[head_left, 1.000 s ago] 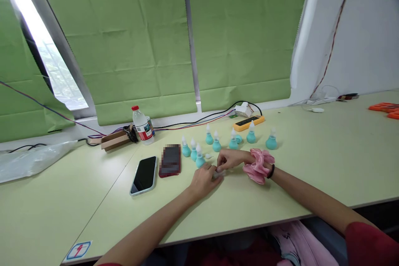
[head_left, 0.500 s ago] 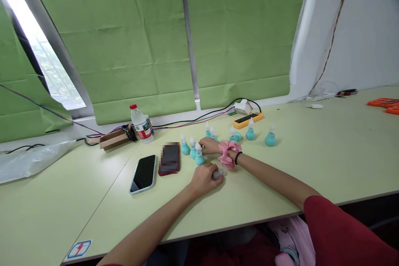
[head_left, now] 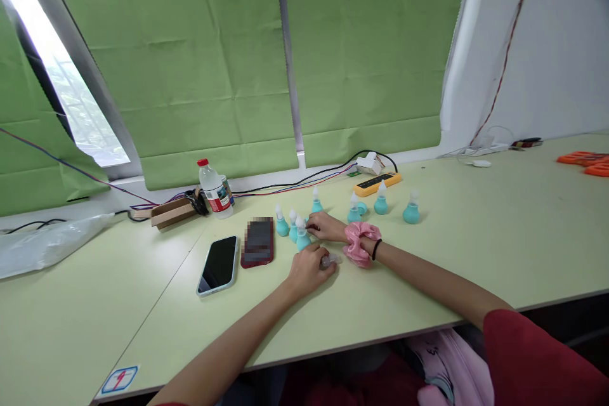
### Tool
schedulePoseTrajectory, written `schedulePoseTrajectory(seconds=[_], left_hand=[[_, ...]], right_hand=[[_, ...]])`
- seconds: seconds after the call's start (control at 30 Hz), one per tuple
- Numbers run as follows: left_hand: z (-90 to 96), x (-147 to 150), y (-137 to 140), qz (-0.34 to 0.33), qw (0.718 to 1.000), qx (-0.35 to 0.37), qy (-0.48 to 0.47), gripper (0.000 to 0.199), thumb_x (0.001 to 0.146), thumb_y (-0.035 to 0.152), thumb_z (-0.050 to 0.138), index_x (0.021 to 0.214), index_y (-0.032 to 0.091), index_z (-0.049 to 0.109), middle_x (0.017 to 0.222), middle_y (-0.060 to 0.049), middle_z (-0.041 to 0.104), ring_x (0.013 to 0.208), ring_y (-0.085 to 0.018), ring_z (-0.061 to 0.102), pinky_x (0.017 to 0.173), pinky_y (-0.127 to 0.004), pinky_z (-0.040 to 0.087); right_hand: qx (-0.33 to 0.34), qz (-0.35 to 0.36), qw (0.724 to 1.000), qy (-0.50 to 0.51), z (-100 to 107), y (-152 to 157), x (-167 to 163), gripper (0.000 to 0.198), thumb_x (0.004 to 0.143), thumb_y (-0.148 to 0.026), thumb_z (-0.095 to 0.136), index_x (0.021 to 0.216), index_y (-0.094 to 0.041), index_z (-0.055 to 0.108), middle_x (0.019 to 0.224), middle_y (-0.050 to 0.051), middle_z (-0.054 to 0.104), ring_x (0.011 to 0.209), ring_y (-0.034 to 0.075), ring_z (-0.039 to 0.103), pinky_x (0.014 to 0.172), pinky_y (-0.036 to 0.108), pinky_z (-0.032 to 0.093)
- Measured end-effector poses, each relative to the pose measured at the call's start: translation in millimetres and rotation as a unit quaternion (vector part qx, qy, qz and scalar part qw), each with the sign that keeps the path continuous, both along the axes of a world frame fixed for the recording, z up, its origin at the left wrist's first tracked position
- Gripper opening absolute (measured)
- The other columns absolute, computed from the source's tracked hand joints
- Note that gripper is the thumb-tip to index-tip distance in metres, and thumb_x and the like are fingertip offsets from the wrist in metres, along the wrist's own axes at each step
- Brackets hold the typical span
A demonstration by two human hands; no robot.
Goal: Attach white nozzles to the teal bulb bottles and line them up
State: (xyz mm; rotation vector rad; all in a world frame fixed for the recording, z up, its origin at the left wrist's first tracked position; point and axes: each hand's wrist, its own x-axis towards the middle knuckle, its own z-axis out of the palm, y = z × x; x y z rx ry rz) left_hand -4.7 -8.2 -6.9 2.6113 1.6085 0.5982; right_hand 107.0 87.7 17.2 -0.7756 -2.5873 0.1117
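Note:
My left hand [head_left: 310, 269] rests on the table near the front, fingers curled around a small clear plastic nozzle [head_left: 333, 259]. Just beyond it, my right hand [head_left: 327, 227] has its fingertips pinched beside a cluster of teal nasal aspirator bulbs with clear tips; what lies in the pinch is hidden. The nearest aspirator [head_left: 303, 240] stands upright between the two hands. Another aspirator [head_left: 282, 223] is at the cluster's left, and one aspirator [head_left: 316, 203] stands behind my right hand. A teal bulb [head_left: 362, 208] without a visible tip lies by more upright aspirators to the right.
Left of the hands lie a phone [head_left: 217, 265] and a dark red-edged device [head_left: 257, 242]. Farther back are a red-capped bottle [head_left: 216, 190], an open cardboard box [head_left: 174, 213] and a yellow-black device [head_left: 377, 184]. Cables run along the wall. Orange scissors-like handles [head_left: 583, 158] lie far right.
My right hand and wrist have shifted slightly right and toward me. An aspirator formerly visible just behind that hand is out of sight. My left hand has barely moved, still holding the nozzle.

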Motion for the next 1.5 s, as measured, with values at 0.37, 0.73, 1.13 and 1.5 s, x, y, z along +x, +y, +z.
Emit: schedulePoseTrajectory(seconds=[0.37,0.73,1.13,1.5], left_hand=[[-2.2,-1,1,-0.026,1.000,-0.003,-0.010,0.025,0.075,0.036,0.041,0.086,0.020,0.057,0.077,-0.002,0.057,0.067,-0.013,0.051,0.053,-0.021,0.032],[-0.8,-1,3,-0.014,1.000,-0.013,-0.009,0.025,0.074,0.036,0.043,0.087,0.022,0.058,0.076,0.000,0.059,0.062,-0.011,0.050,0.049,-0.020,0.028],[-5.9,-2,7,-0.019,1.000,0.004,-0.009,0.025,0.074,0.039,0.042,0.080,0.020,0.057,0.072,0.000,0.058,0.059,-0.010,0.049,0.047,-0.020,0.026],[-5.4,-3,6,-0.020,1.000,0.007,-0.008,0.023,0.074,0.036,0.042,0.077,0.019,0.057,0.071,0.000,0.058,0.059,-0.011,0.049,0.048,-0.020,0.027]], right_hand=[[-0.212,0.041,0.951,0.220,-21,-44,55,0.022,0.073,-0.028,0.050,0.084,-0.013,0.062,0.079,0.006,0.057,0.071,0.013,0.054,0.054,0.020,0.043],[-0.231,0.057,0.955,0.179,-25,-46,61,0.031,0.066,-0.029,0.058,0.093,-0.013,0.061,0.077,0.005,0.057,0.067,0.012,0.053,0.053,0.020,0.043],[-0.119,0.070,0.978,0.158,-21,-50,61,0.021,0.065,-0.028,0.059,0.080,-0.014,0.064,0.069,0.004,0.059,0.062,0.010,0.052,0.054,0.019,0.041],[0.054,0.043,0.995,0.077,-20,-55,63,0.018,0.070,-0.026,0.055,0.084,-0.020,0.065,0.071,0.004,0.059,0.067,0.012,0.052,0.059,0.023,0.037]])
